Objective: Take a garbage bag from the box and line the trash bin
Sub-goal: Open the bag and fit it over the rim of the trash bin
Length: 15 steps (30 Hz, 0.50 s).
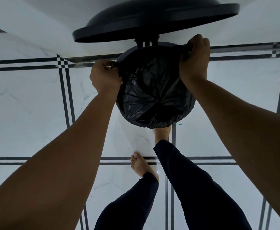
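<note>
A black garbage bag (152, 95) lies inside a round dark trash bin (129, 53) below me, its crinkled bottom showing in the opening. The bag's edge is folded over the near rim. My left hand (104, 76) pinches the bag's edge at the bin's left rim. My right hand (194, 59) grips the bag's edge at the far right rim and stretches it outward. The bin's round black lid (155, 22) stands raised behind the opening. No box is in view.
The bin stands against a white wall on a white marble tile floor (28, 100) with dark double grout lines. My right foot (162, 133) is at the bin's base, partly under it. My left foot (141, 165) stands further back.
</note>
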Available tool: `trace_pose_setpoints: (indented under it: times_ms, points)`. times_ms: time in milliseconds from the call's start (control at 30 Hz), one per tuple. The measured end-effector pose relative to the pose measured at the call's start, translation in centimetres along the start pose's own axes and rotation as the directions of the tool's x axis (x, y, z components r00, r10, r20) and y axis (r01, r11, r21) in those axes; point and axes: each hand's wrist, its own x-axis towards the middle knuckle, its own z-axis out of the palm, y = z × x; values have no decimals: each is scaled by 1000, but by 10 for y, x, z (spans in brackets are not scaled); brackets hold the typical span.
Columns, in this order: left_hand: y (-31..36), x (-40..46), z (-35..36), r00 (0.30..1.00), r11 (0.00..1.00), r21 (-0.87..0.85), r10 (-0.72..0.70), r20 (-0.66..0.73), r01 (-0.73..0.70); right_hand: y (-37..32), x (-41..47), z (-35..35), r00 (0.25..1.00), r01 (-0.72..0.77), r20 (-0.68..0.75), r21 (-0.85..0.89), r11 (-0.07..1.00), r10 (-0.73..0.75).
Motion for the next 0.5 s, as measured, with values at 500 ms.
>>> trace_pose_setpoints:
  times_ms: [500]
  points:
    - [2, 31, 15, 976, 972, 164, 189, -109, -170, 0, 30, 17, 985, -161, 61, 7, 987, 160]
